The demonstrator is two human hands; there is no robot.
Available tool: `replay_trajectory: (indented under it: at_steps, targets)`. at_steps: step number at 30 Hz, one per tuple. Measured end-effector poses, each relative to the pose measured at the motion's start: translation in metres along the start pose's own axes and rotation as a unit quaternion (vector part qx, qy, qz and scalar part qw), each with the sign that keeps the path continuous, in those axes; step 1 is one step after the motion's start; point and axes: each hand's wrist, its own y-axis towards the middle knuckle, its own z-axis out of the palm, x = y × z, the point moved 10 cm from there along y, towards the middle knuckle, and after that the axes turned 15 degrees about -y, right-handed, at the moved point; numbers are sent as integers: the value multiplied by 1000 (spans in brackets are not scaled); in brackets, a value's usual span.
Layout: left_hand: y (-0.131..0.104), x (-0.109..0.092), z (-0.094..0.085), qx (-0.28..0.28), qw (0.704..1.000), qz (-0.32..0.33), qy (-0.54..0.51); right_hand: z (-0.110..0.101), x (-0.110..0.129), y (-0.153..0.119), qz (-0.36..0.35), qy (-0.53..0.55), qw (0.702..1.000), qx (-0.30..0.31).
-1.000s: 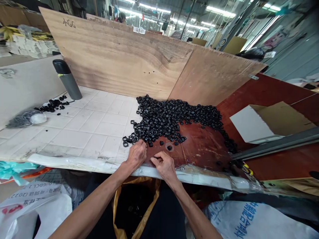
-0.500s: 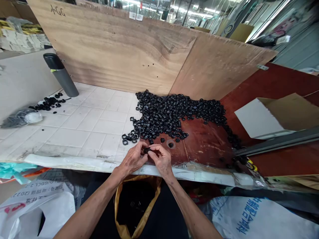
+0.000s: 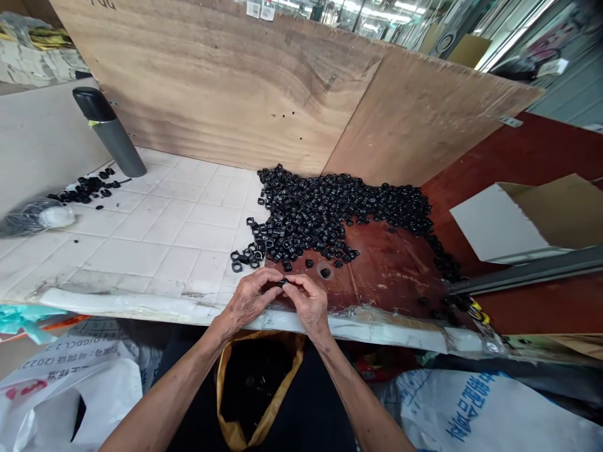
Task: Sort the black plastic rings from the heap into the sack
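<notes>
At the front edge of the bench, my left hand and my right hand meet fingertip to fingertip. Between their thumbs and fingers is a small black plastic part, mostly covered by the fingers, so its exact shape is hidden. Just beyond the hands spreads a large pile of small black plastic rings. A few loose rings lie at its near left edge, on the white surface. Below my hands hangs an open bag with a yellow rim, dark inside.
A grey bottle stands at the back left, near scattered black pieces and a clear plastic bag. A plywood board closes the back. At right are an open carton and a metal bar. White sacks lie below.
The view has tilted slightly downward. My fingers have closed in further around the small black part, which shows less than before. The pile looks the same.
</notes>
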Motion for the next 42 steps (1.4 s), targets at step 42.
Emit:
replay_trajectory:
  at_steps: [42]
  targets:
    - [-1, 17, -3, -34, 989, -109, -96, 5, 14, -10, -61, -36, 997, 24]
